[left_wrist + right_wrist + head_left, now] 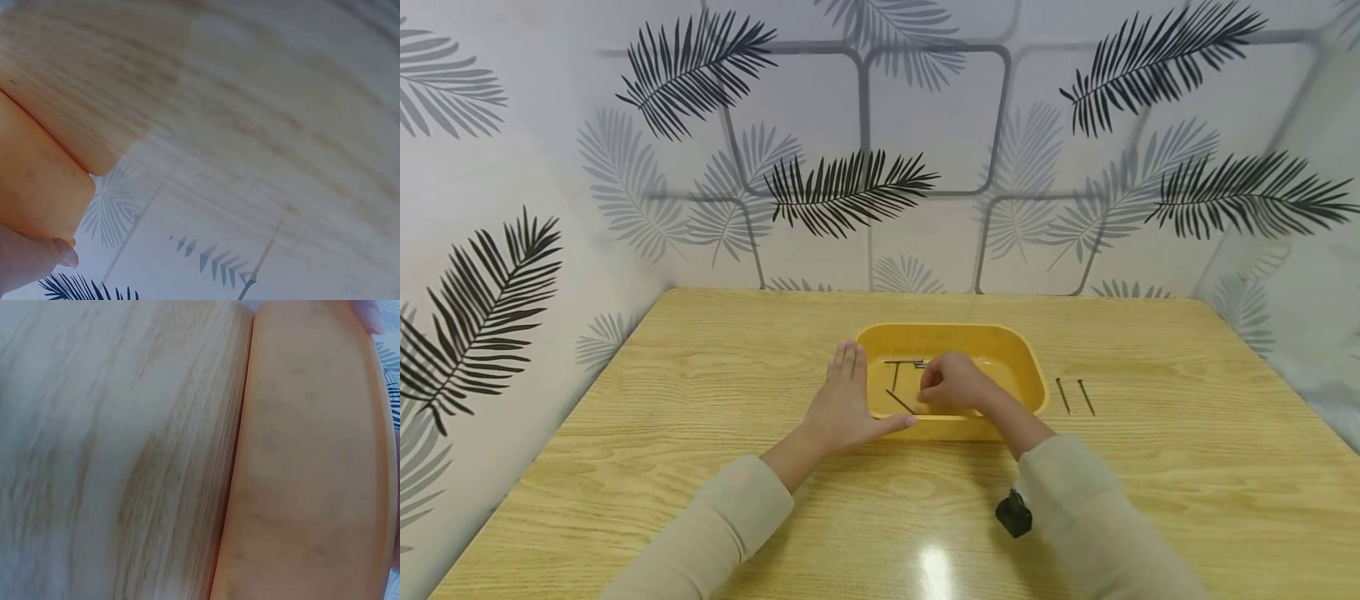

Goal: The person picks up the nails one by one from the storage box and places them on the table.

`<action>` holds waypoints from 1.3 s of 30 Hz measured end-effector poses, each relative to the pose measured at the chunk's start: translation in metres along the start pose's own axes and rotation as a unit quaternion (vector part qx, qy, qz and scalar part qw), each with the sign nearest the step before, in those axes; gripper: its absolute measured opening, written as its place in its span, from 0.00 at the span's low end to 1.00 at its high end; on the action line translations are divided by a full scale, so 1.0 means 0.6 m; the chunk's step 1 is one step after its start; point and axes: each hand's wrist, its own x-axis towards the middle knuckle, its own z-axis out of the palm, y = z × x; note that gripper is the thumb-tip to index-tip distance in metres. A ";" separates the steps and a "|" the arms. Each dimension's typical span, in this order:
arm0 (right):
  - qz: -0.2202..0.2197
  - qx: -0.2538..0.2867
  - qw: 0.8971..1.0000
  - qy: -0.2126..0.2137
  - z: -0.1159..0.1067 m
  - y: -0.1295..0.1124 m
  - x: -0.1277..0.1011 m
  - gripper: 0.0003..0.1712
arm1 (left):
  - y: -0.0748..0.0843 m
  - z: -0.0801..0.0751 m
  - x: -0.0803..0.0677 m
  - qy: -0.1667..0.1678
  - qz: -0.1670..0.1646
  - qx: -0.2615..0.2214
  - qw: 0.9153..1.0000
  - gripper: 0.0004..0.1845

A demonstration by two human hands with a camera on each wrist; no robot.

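Note:
A yellow plastic tray [962, 427] sits mid-table. My left hand [844, 407] rests against its left end, fingers straight along the side and thumb on the front rim; in the left wrist view the thumb [62, 253] overlaps the rim. Inside the tray is my right hand [953, 382], fingers curled and pointing down; I cannot tell whether they hold anything. Several thin dark nails lie on the tray floor left of it, including a slanted nail [900, 402]. The right wrist view shows mostly the tray's front wall [306, 456].
Right of the tray, two nails [1064, 397] lie side by side on the wooden table [700, 358]. A small black device [1015, 514] hangs by the right sleeve [1075, 479]. A leaf-patterned wall covering [925, 242] stands behind the table.

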 end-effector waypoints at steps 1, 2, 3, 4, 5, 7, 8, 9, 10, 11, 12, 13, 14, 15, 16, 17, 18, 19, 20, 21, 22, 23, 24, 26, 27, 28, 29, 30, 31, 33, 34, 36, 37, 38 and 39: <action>-0.003 -0.004 1.000 -0.002 0.002 -0.002 0.002 0.06 | 0.000 0.000 0.000 0.002 0.001 0.001 1.000 0.63; -0.009 -0.011 1.000 -0.003 0.004 -0.004 0.003 0.06 | -0.001 0.001 0.000 0.003 0.002 0.003 1.000 0.63; -0.014 -0.015 1.000 -0.005 0.005 -0.006 0.005 0.05 | -0.001 0.001 0.001 0.005 0.002 0.003 1.000 0.63; -0.016 -0.020 1.000 -0.008 0.007 -0.009 0.006 0.05 | 0.000 0.001 0.001 0.005 0.002 0.002 1.000 0.63; -0.017 -0.023 1.000 -0.010 0.009 -0.011 0.008 0.05 | -0.001 0.001 0.001 0.005 0.002 0.000 1.000 0.63; -0.023 -0.028 0.999 -0.014 0.012 -0.015 0.011 0.05 | 0.000 0.000 0.000 0.005 0.001 -0.002 1.000 0.64; -0.028 -0.031 0.999 -0.015 0.014 -0.016 0.012 0.05 | 0.000 0.000 0.000 0.006 0.002 -0.002 1.000 0.64; -0.029 -0.030 0.999 -0.018 0.015 -0.018 0.014 0.04 | 0.000 0.001 0.000 0.006 0.002 -0.001 1.000 0.64; -0.030 -0.030 0.999 -0.020 0.016 -0.019 0.015 0.04 | 0.000 0.000 0.000 0.005 0.002 -0.002 1.000 0.64; -0.033 -0.031 0.999 -0.022 0.017 -0.020 0.016 0.04 | -0.001 0.001 0.000 0.006 0.002 -0.003 1.000 0.64; -0.036 -0.033 0.999 -0.024 0.018 -0.021 0.017 0.04 | -0.001 0.001 0.000 0.007 0.003 -0.003 1.000 0.64; -0.039 -0.036 0.998 -0.025 0.019 -0.022 0.018 0.04 | -0.001 0.001 0.000 0.008 0.003 -0.003 1.000 0.64; -0.040 -0.039 0.998 -0.028 0.020 -0.023 0.019 0.04 | -0.001 0.002 0.000 0.009 0.004 -0.002 1.000 0.64; -0.038 -0.041 0.998 -0.030 0.021 -0.024 0.020 0.04 | -0.001 0.002 -0.001 0.010 0.005 0.000 1.000 0.64; -0.040 -0.046 0.998 -0.030 0.022 -0.024 0.022 0.03 | -0.001 0.002 -0.001 0.010 0.005 0.001 1.000 0.64; -0.038 -0.050 0.998 -0.031 0.023 -0.025 0.023 0.03 | -0.001 0.002 -0.001 0.012 0.007 0.003 1.000 0.64; -0.036 -0.055 0.997 -0.032 0.025 -0.025 0.025 0.03 | -0.002 0.002 -0.001 0.012 0.008 0.004 1.000 0.63; -0.035 -0.057 0.997 -0.034 0.025 -0.026 0.026 0.03 | -0.002 0.002 -0.001 0.011 0.009 0.004 1.000 0.63; -0.035 -0.061 0.997 -0.036 0.026 -0.026 0.027 0.02 | -0.002 0.002 0.000 0.011 0.010 0.005 1.000 0.63; -0.036 -0.063 0.997 -0.037 0.026 -0.026 0.028 0.02 | -0.002 0.002 0.000 0.011 0.011 0.005 1.000 0.63; -0.038 -0.067 0.996 -0.039 0.027 -0.026 0.029 0.02 | -0.003 0.002 0.000 0.010 0.012 0.005 1.000 0.63; -0.037 -0.070 0.996 -0.042 0.027 -0.027 0.029 0.02 | -0.003 0.002 0.000 0.011 0.013 0.005 1.000 0.63; -0.038 -0.073 0.996 -0.043 0.028 -0.027 0.030 0.02 | -0.003 0.001 0.000 0.011 0.014 0.004 1.000 0.63; -0.040 -0.079 0.995 -0.046 0.027 -0.029 0.029 0.02 | -0.003 0.001 0.001 0.010 0.014 0.007 1.000 0.63; -0.038 -0.081 0.995 -0.048 0.027 -0.029 0.029 0.02 | -0.004 0.000 0.001 0.009 0.015 0.008 1.000 0.63; -0.033 -0.081 0.995 -0.050 0.027 -0.030 0.028 0.02 | -0.004 0.000 0.000 0.009 0.016 0.008 1.000 0.63; -0.030 -0.082 0.995 -0.051 0.027 -0.031 0.028 0.02 | -0.004 0.000 0.000 0.010 0.017 0.008 1.000 0.63; -0.027 -0.083 0.995 -0.052 0.027 -0.032 0.028 0.03 | -0.004 0.000 0.000 0.008 0.016 0.008 1.000 0.64; -0.028 -0.085 0.995 -0.053 0.027 -0.032 0.027 0.03 | -0.004 -0.001 0.000 0.008 0.017 0.007 1.000 0.63; -0.024 -0.086 0.994 -0.055 0.027 -0.033 0.027 0.03 | -0.005 0.000 0.000 0.011 0.019 0.005 1.000 0.63; -0.023 -0.087 0.994 -0.055 0.027 -0.033 0.027 0.03 | -0.005 0.000 -0.001 0.013 0.019 0.003 1.000 0.63; -0.025 -0.093 0.994 -0.055 0.028 -0.033 0.028 0.03 | -0.005 0.001 -0.001 0.015 0.018 0.003 1.000 0.64; -0.025 -0.095 0.994 -0.056 0.028 -0.032 0.028 0.03 | -0.005 0.001 -0.001 0.017 0.018 0.002 1.000 0.64; -0.023 -0.096 0.994 -0.057 0.028 -0.032 0.028 0.03 | -0.005 0.002 0.000 0.018 0.017 0.003 1.000 0.64; -0.024 -0.098 0.993 -0.057 0.028 -0.031 0.028 0.03 | -0.005 0.003 0.000 0.018 0.016 0.004 1.000 0.64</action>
